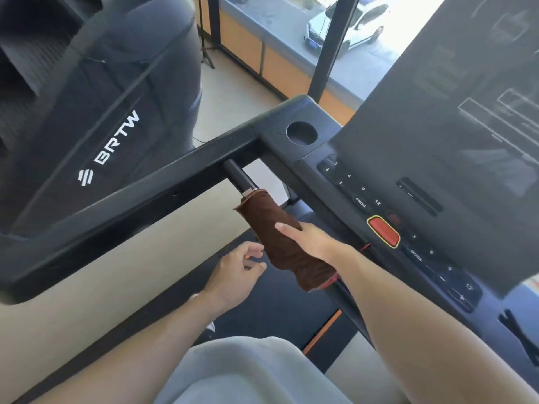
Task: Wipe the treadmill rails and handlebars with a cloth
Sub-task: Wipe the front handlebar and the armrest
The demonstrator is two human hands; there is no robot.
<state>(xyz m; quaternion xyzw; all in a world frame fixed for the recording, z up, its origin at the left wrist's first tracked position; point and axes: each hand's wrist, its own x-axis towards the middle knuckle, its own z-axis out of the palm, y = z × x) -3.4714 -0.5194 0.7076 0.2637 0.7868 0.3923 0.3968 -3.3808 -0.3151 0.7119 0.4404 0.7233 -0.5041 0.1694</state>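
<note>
A dark brown cloth [280,243] is wrapped around the inner handlebar [237,176] of the treadmill, covering most of its length. My right hand [309,239] grips the cloth around the bar from the right. My left hand [240,266] hovers just left of the cloth, fingers loosely curled and apart, holding nothing. The bare black top of the handlebar shows above the cloth where it joins the long black side rail [131,211]. The bar's lower end is hidden under the cloth.
The treadmill console [408,223] with buttons and a red stop key [383,231] lies right of the bar, with a cup holder [301,133] above. A neighbouring black machine marked BRTW [116,138] stands left. The running belt [277,304] lies below; a window shows a car outside.
</note>
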